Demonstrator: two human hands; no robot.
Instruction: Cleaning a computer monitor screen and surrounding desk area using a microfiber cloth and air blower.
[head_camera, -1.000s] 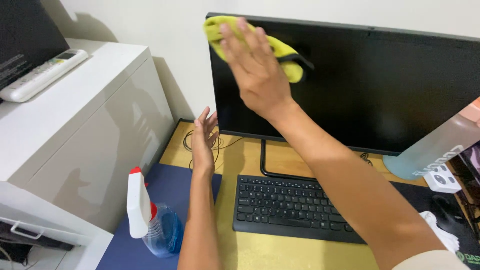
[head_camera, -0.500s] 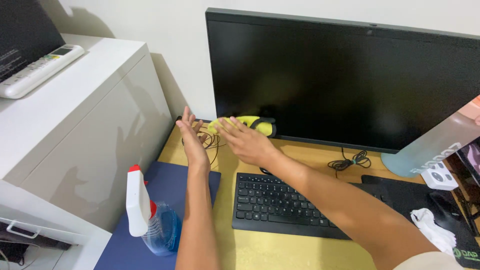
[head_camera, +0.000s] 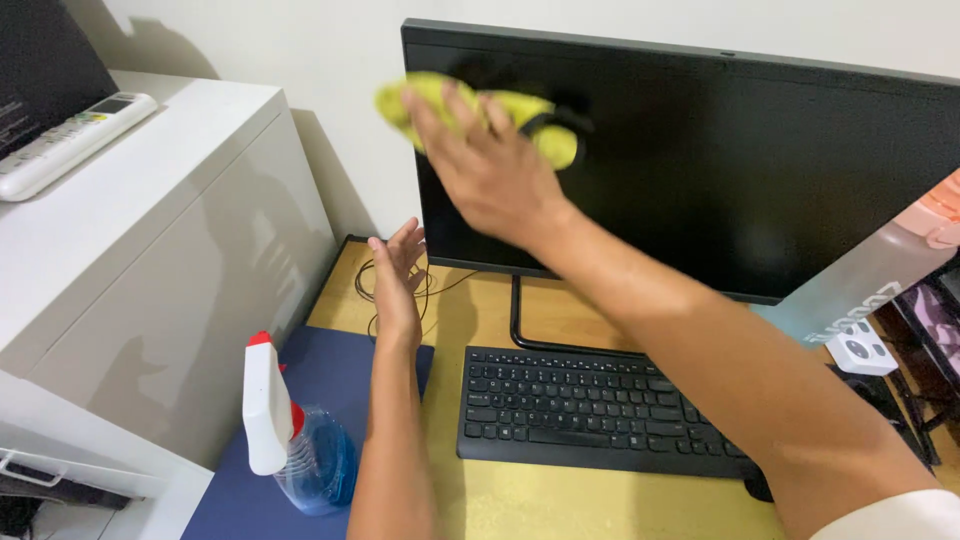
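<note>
Head view, single entry. Right hand (head_camera: 490, 175): raised, palm flat against a yellow cloth (head_camera: 470, 110), fingers spread and pressing it to the upper left corner of the black monitor (head_camera: 720, 170); the cloth is pinned under the palm, not pinched, its long axis running crosswise along the screen's top edge, one end overhanging the left bezel. Left hand (head_camera: 398, 285): open, empty, fingers upright, hovering below the monitor's lower left corner over loose cables (head_camera: 372, 290); it is the farther hand from the cloth. Nearby: black keyboard (head_camera: 590, 410), spray bottle (head_camera: 290, 440) on a blue mat (head_camera: 330, 370), white cabinet (head_camera: 150, 250) bearing a remote control (head_camera: 70, 140).
</note>
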